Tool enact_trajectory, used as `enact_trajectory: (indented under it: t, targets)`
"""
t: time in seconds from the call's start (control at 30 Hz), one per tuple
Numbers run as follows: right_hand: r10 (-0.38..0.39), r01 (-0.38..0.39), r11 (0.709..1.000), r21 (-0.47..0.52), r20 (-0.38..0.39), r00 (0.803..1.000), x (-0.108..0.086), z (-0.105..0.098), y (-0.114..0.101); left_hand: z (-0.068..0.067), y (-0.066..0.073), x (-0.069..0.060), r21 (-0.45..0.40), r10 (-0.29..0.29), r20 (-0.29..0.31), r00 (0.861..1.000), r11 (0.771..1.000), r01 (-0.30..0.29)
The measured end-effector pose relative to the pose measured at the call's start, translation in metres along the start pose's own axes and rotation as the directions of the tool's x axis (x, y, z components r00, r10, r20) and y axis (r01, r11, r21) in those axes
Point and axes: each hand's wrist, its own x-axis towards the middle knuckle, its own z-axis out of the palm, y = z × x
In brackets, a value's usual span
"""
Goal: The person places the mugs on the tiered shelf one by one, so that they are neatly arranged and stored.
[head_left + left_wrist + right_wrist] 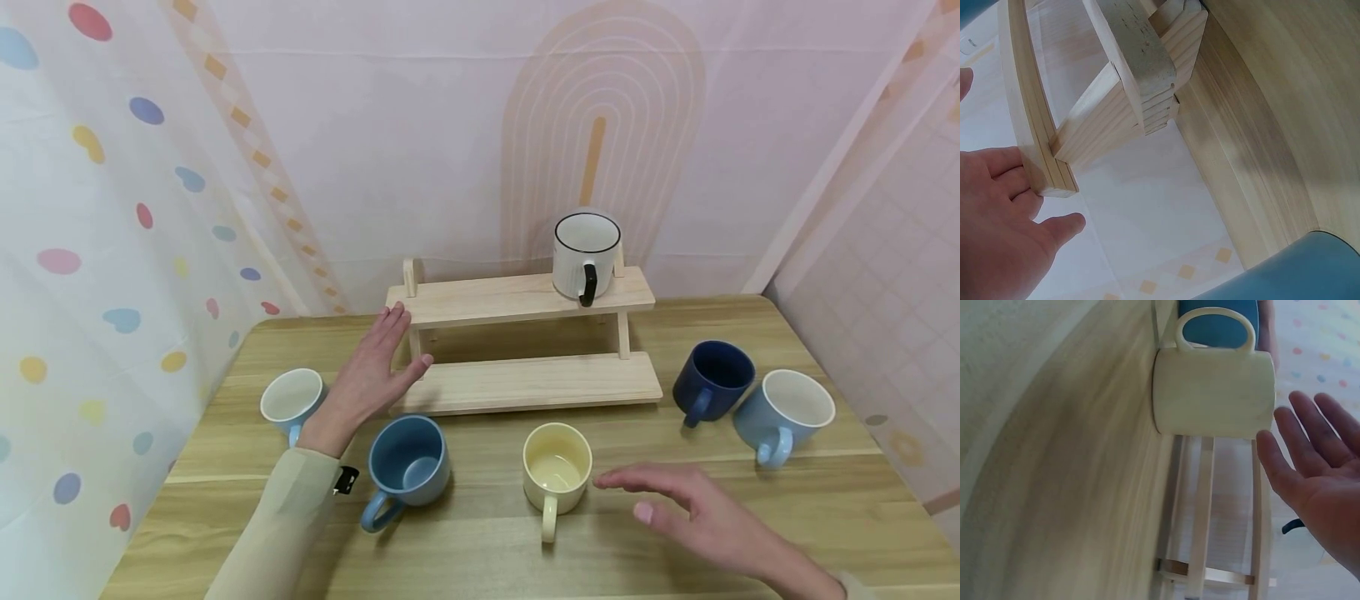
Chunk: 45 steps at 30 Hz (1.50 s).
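Note:
A two-tier wooden rack (525,385) stands at the back of the table. My left hand (367,379), fingers extended, is at the left end of its upper shelf; in the left wrist view the fingers of that hand (1004,219) touch the shelf end (1054,178). Just right of the yellow mug (557,468), my right hand (697,512) hangs with fingers extended and holds nothing. The right wrist view shows this hand (1322,469) beside the yellow mug (1216,394); whether they touch, I cannot tell. A white mug with a black rim (577,258) stands on the upper shelf's right part.
A teal mug (411,467) stands between my left forearm and the yellow mug. Left of that forearm is a light blue mug (288,398), partly hidden. A navy mug (711,383) and another light blue mug (783,412) stand at the right. A patterned curtain (420,150) hangs behind the table.

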Motion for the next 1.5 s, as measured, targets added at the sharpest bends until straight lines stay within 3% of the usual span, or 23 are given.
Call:
enact_trajectory:
  t: [0.33, 0.67, 0.93, 1.07, 1.2, 1.5]
  targets:
    - [-0.011, -0.01, 0.99, 0.137, 0.155, 0.988, -0.002, 0.013, 0.012, 0.001, 0.0, 0.0, 0.003, 0.002, 0.002, 1.0, 1.0, -0.002]
    - [0.109, -0.208, 0.932, 0.297, 0.319, 0.942, 0.005, 0.028, 0.021, 0.002, 0.002, -0.001, 0.002, 0.002, -0.009, 1.0, 1.0, -0.002]
    - [0.133, -0.267, 0.897, 0.352, 0.361, 0.923, 0.009, 0.039, 0.027, 0.002, 0.004, -0.002, -0.004, -0.001, -0.012, 1.0, 1.0, 0.001]
    - [0.132, -0.307, 0.856, 0.417, 0.397, 0.908, 0.011, 0.044, 0.03, 0.003, 0.003, -0.002, -0.007, 0.0, -0.009, 1.0, 1.0, 0.0]
    - [0.11, -0.311, 0.828, 0.466, 0.409, 0.906, 0.014, 0.048, 0.031, 0.003, 0.003, -0.003, -0.008, -0.004, -0.003, 1.0, 1.0, 0.004]
    - [0.063, -0.266, 0.838, 0.476, 0.401, 0.914, 0.02, 0.051, 0.033, 0.002, 0.003, -0.003, -0.007, -0.01, 0.009, 1.0, 1.0, 0.01]
